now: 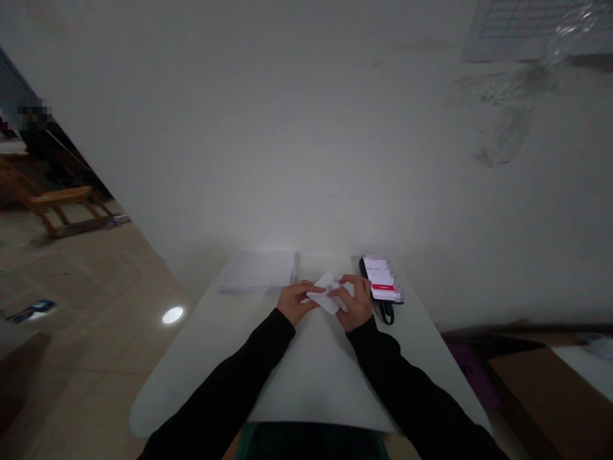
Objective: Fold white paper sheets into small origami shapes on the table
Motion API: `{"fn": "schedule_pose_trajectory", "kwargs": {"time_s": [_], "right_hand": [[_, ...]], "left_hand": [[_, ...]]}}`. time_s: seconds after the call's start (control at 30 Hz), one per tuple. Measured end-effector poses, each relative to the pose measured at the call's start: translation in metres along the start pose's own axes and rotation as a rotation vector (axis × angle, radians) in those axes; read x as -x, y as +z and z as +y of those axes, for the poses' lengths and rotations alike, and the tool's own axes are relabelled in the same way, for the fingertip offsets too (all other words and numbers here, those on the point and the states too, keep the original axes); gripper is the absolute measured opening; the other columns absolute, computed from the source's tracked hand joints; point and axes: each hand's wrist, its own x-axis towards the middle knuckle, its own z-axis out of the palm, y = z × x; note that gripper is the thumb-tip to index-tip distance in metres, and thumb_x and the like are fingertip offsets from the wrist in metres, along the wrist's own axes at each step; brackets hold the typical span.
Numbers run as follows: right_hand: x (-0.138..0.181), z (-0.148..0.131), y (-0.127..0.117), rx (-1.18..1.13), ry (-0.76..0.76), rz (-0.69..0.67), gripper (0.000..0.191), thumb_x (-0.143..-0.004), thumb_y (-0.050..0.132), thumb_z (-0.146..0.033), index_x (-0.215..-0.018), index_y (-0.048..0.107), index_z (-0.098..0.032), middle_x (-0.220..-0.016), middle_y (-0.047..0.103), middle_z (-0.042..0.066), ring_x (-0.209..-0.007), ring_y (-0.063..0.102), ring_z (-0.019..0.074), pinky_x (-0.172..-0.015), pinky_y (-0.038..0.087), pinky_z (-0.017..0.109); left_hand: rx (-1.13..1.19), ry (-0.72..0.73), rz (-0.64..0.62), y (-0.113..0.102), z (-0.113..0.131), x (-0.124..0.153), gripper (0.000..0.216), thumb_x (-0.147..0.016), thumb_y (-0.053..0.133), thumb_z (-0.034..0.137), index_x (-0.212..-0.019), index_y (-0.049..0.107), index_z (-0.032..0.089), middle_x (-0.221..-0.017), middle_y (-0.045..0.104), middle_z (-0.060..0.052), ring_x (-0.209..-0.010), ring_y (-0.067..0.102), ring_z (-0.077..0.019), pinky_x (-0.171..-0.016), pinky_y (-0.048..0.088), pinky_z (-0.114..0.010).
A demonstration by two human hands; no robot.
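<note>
Between my two hands, over the white table (306,383), is a small piece of folded white paper (327,301). My left hand (297,301) pinches its left side between thumb and fingers. On the other side, my right hand (355,303) has its fingers bent over the paper, with thumb and fingertips against it. A stack of white paper sheets (258,269) lies behind my left hand, near the wall. Just beyond my right hand, a phone (382,278) with a lit timer screen rests on a dark object.
A black cable loop (387,313) hangs below the phone. The wall (306,140) rises right behind the table. To the right is a brown cardboard box (555,396). A wooden stool (67,198) stands on the tiled floor at left, where a person (41,147) is partly visible.
</note>
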Motion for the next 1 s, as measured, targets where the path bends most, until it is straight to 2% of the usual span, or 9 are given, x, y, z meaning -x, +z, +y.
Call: {"fn": "schedule_pose_trajectory", "kwargs": {"time_s": [0.07,0.13,0.23,0.3,0.47,0.7,0.83,1.0], "right_hand": [[-0.001,0.008,0.002,-0.202,0.049,-0.035,0.01,-0.066,0.065,-0.018,-0.074,0.067,-0.023,-0.111,0.048,0.008,-0.102,0.043,0.0248,-0.078,0.044,0.038],[-0.001,0.017,0.005,-0.413,0.109,-0.113,0.012,-0.067,0.065,-0.019,-0.079,0.068,-0.023,-0.113,0.051,0.007,-0.103,0.048,0.0238,-0.08,0.046,0.038],[0.002,0.028,0.01,-0.78,0.246,-0.219,0.012,-0.071,0.063,-0.021,-0.082,0.068,-0.023,-0.096,0.062,0.006,-0.086,0.061,0.0185,-0.071,0.052,0.031],[0.004,0.031,0.012,-0.913,0.318,-0.23,0.013,-0.07,0.065,-0.022,-0.082,0.068,-0.023,-0.087,0.064,0.005,-0.076,0.064,0.0164,-0.064,0.053,0.027],[0.004,0.027,0.013,-0.874,0.382,-0.204,0.014,-0.061,0.073,-0.025,-0.075,0.071,-0.023,-0.08,0.068,0.004,-0.071,0.065,0.0169,-0.061,0.053,0.026],[0.002,0.017,0.015,-0.844,0.681,-0.064,0.012,-0.059,0.073,-0.03,-0.061,0.067,-0.019,-0.062,0.068,0.001,-0.056,0.063,0.0146,-0.053,0.052,0.024],[0.001,0.01,0.015,-0.83,0.78,-0.037,0.018,-0.059,0.073,-0.032,-0.062,0.066,-0.015,-0.054,0.066,0.003,-0.046,0.062,0.0151,-0.045,0.051,0.024],[-0.002,0.0,0.012,-0.865,0.835,-0.001,0.025,-0.058,0.073,-0.036,-0.061,0.062,-0.014,-0.053,0.067,0.005,-0.045,0.063,0.0181,-0.042,0.053,0.026]], "left_hand": [[0.077,-0.028,0.014,-0.005,-0.001,-0.004,0.026,-0.058,0.076,0.024,-0.082,0.07,0.014,-0.084,0.063,-0.007,-0.078,0.062,-0.0175,-0.073,0.052,-0.03],[0.136,-0.071,0.011,-0.01,0.0,-0.007,0.027,-0.055,0.077,0.023,-0.079,0.07,0.013,-0.083,0.064,-0.007,-0.076,0.063,-0.0176,-0.072,0.052,-0.03],[0.172,-0.141,0.003,-0.013,0.002,-0.009,0.028,-0.05,0.079,0.021,-0.075,0.07,0.012,-0.083,0.066,-0.008,-0.075,0.064,-0.0183,-0.071,0.053,-0.03],[0.173,-0.162,0.014,-0.012,0.005,-0.009,0.028,-0.048,0.08,0.02,-0.073,0.07,0.012,-0.081,0.067,-0.007,-0.073,0.064,-0.018,-0.069,0.053,-0.03],[0.07,-0.156,0.05,-0.011,0.011,-0.009,0.02,-0.05,0.078,0.022,-0.067,0.071,0.013,-0.074,0.068,-0.006,-0.066,0.063,-0.0156,-0.061,0.051,-0.025],[-0.161,-0.18,0.181,-0.008,0.014,-0.007,0.019,-0.059,0.073,0.032,-0.058,0.067,0.014,-0.059,0.066,-0.003,-0.052,0.057,-0.0119,-0.049,0.043,-0.022],[-0.139,-0.208,0.219,-0.001,0.012,-0.004,0.022,-0.061,0.073,0.031,-0.058,0.061,0.012,-0.055,0.065,-0.003,-0.046,0.055,-0.0103,-0.046,0.041,-0.021],[0.036,-0.158,0.217,0.003,0.008,-0.004,0.03,-0.061,0.073,0.027,-0.057,0.046,0.015,-0.058,0.065,-0.001,-0.055,0.062,-0.0129,-0.055,0.047,-0.023]]}}
